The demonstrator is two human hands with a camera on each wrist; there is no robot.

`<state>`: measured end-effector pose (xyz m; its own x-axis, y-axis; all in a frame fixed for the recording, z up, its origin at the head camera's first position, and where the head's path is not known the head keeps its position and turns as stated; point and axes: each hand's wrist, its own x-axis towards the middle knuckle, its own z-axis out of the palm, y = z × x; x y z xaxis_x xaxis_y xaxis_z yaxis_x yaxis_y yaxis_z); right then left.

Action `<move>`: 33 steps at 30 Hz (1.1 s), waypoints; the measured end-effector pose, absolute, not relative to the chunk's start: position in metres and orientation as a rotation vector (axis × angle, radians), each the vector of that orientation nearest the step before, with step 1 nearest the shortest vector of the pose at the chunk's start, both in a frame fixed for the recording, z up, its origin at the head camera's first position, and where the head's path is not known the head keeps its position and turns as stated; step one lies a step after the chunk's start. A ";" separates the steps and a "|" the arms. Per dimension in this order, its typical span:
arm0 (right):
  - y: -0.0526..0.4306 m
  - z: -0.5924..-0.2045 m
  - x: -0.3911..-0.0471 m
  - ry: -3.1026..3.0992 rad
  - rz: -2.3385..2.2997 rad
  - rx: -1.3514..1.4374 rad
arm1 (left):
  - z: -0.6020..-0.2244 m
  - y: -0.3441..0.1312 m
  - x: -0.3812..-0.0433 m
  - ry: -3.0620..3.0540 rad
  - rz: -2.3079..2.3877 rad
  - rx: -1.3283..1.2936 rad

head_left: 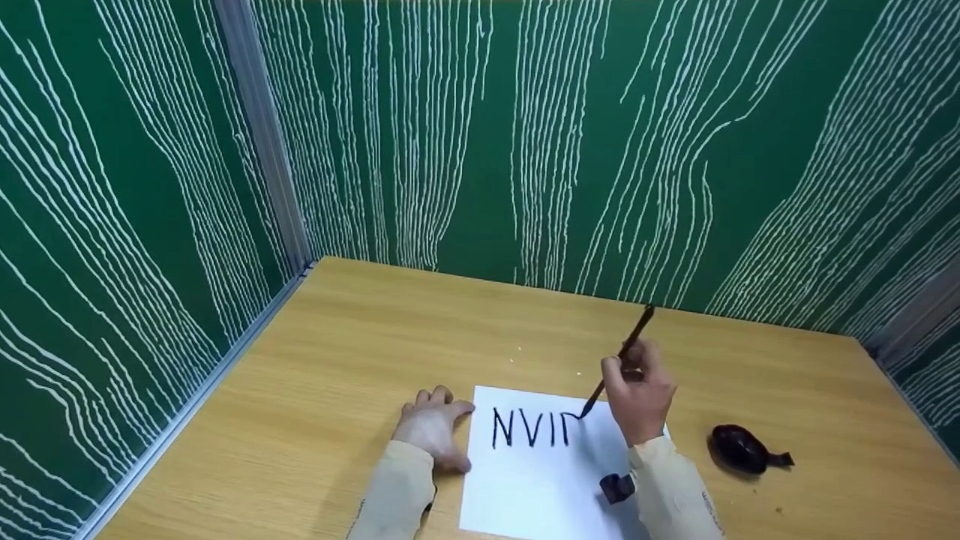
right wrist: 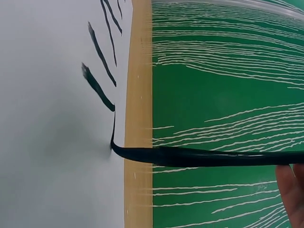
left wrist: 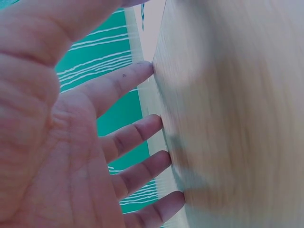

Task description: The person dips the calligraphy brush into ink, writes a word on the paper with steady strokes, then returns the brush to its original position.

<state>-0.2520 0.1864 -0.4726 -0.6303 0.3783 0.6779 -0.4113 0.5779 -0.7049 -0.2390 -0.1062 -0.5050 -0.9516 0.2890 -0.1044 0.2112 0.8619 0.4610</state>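
Note:
My right hand (head_left: 641, 394) pinches a dark, slim paintbrush (head_left: 616, 361) slanting up and away from the paper. Its bent, black-wetted bristles (right wrist: 118, 149) touch the white sheet of paper (head_left: 517, 487). Black strokes (head_left: 529, 429) on the sheet read N, V, I, then an upright with a short curve running from its top to the brush tip. My left hand (head_left: 431, 424) rests at the sheet's left edge, fingers spread, thumb and forefinger right at the paper. In the left wrist view the fingertips (left wrist: 151, 122) press on the wooden tabletop.
Right of the sheet lies a glossy black rounded vessel (head_left: 739, 450) with a short stub. A small black block (head_left: 617, 488) sits by the right sleeve. Green walls with white wavy lines (head_left: 555, 150) enclose the wooden table (head_left: 360, 322). Tiny white specks dot the wood beyond the paper.

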 end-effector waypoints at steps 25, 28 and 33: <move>0.185 -0.470 -0.249 -1.932 1.133 0.071 | -0.505 -0.107 -0.239 2.842 0.714 0.391; 0.184 -0.470 -0.248 -1.938 1.136 0.084 | -0.508 -0.107 -0.240 2.844 0.710 0.391; 0.183 -0.468 -0.247 -1.949 1.146 0.098 | -0.509 -0.106 -0.240 2.846 0.715 0.389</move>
